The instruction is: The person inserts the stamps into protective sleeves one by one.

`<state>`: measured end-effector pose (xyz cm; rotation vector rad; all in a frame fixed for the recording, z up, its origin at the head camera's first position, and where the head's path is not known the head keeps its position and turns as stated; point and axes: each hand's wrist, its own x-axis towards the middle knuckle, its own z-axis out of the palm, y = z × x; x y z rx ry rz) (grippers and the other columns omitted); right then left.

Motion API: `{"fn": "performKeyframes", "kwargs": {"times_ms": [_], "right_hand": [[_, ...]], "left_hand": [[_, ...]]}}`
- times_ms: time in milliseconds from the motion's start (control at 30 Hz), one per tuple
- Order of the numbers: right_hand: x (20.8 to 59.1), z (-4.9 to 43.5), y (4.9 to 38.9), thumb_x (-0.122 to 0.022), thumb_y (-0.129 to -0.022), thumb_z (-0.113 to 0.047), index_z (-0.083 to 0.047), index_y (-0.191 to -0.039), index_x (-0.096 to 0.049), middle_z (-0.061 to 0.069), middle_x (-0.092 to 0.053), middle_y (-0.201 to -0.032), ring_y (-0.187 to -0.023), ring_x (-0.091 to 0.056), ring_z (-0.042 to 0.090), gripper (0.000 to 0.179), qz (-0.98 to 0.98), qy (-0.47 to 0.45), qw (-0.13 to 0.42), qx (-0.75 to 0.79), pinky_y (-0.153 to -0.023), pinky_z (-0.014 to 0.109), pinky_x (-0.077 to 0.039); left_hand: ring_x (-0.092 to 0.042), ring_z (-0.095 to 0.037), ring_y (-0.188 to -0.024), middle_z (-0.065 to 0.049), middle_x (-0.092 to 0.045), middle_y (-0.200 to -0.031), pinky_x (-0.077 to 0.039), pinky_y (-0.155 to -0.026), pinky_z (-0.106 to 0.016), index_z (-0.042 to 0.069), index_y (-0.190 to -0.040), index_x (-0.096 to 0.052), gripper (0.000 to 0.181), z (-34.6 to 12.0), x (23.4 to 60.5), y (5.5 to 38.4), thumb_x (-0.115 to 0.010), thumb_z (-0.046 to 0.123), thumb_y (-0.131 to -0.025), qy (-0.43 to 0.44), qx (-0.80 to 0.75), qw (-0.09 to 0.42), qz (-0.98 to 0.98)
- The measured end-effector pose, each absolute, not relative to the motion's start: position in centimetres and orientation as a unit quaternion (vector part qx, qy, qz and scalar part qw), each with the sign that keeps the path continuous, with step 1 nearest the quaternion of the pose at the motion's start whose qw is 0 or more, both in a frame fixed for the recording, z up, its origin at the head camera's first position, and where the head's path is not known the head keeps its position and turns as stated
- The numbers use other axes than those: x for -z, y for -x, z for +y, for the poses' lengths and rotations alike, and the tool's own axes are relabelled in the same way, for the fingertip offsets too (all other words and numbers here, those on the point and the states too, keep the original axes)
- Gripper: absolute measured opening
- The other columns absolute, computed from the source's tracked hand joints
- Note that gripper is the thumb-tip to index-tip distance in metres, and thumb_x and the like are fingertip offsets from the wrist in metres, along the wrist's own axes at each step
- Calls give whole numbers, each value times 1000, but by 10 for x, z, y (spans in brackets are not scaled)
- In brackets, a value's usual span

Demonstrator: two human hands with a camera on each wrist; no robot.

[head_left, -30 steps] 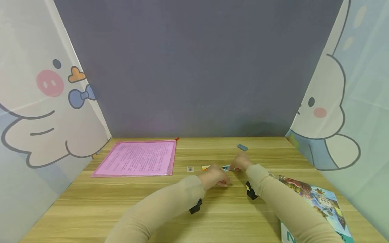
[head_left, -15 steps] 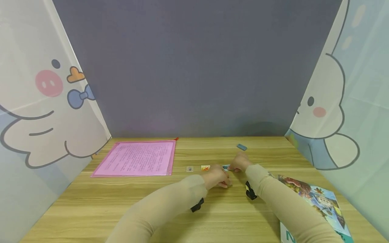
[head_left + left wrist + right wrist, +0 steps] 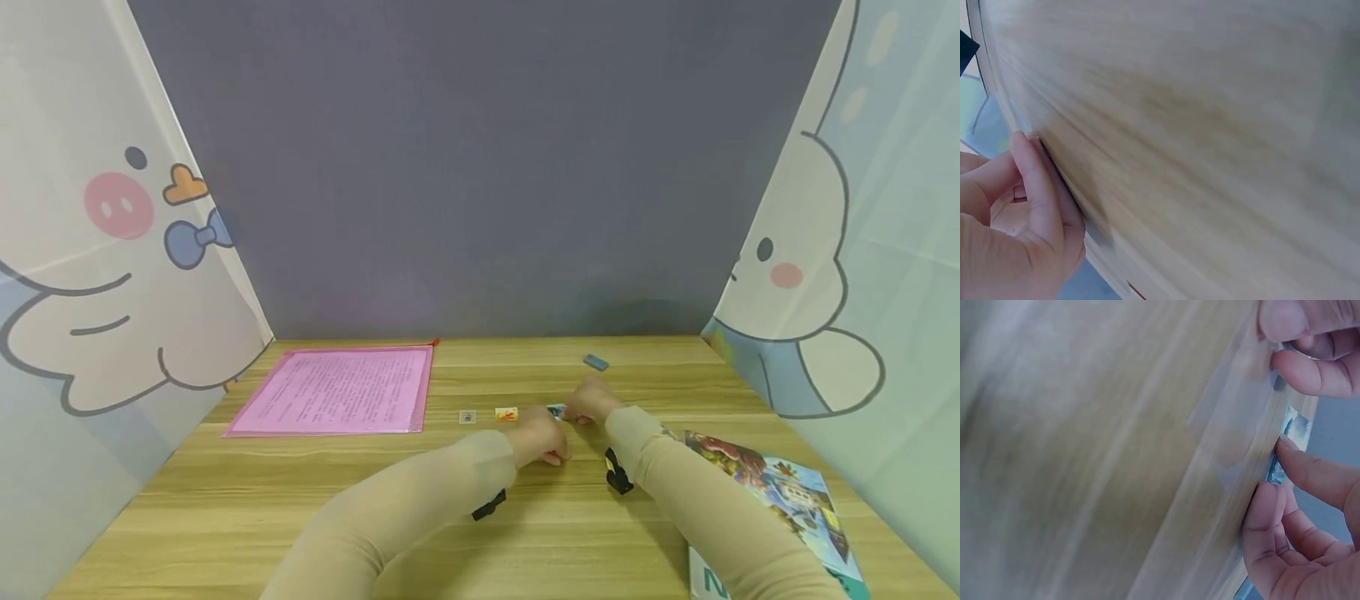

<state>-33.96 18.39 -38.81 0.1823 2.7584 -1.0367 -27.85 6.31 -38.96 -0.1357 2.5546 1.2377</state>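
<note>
In the head view my right hand (image 3: pixel 592 400) holds the near edge of a small blue picture stamp (image 3: pixel 557 411) on the wooden table. The right wrist view has its fingers (image 3: pixel 1313 475) bent around the stamp (image 3: pixel 1298 428), which lies partly under them. Beside it my left hand (image 3: pixel 538 433) hovers low over the wood, its fingers curled and thumb close to them. A small greyish edge (image 3: pixel 1277 380) shows at the left fingertips; I cannot tell whether they hold it. Left of the hands lie an orange-yellow stamp (image 3: pixel 506 414) and a pale, white-bordered one (image 3: pixel 467 417), in a row.
A pink zip folder (image 3: pixel 330 392) with a printed sheet lies at the left. Behind the right hand sits a small blue-grey block (image 3: pixel 596 362). A colourful picture book (image 3: pixel 787 496) lies at the right, partly under the right forearm. A grey panel (image 3: pixel 480 167) stands along the back.
My left hand has shifted slightly right, uncovering more of the orange-yellow stamp. The right hand stays nearly in place, with less of the blue stamp showing beside it.
</note>
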Motion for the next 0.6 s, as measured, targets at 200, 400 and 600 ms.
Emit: {"fn": "performKeyframes", "kwargs": {"times_ms": [200, 400, 600], "right_hand": [[389, 185, 336, -80, -76, -6, -3, -70, -69, -1, -57, -62, -48, -49, 8, 13, 931, -34, 85, 352, -45, 15, -43], [388, 188, 332, -77, -78, -3, -1, -78, -69, 1, -59, -68, -49, -48, 8, 8, 922, -19, 82, 378, -49, 17, -47], [385, 188, 329, -78, -77, -3, 0, -89, -69, -2, -51, -57, -51, -46, 9, 15, 920, -22, 87, 382, -53, 21, -49]], "left_hand": [[-65, -14, -52, -4, -60, -62, -56, -48, -17, -1, -73, -65, 18, 62, 387, 275, -81, -8, -69, 32, -441, 144, 885], [-66, -16, -57, -2, -58, -63, -59, -51, -22, 5, -73, -62, 24, 61, 385, 272, -79, -11, -71, 20, -460, 145, 876], [-71, -21, -67, -11, -70, -76, -61, -57, -22, -6, -91, -70, 18, 63, 385, 272, -77, -9, -75, 31, -460, 154, 874]]}}
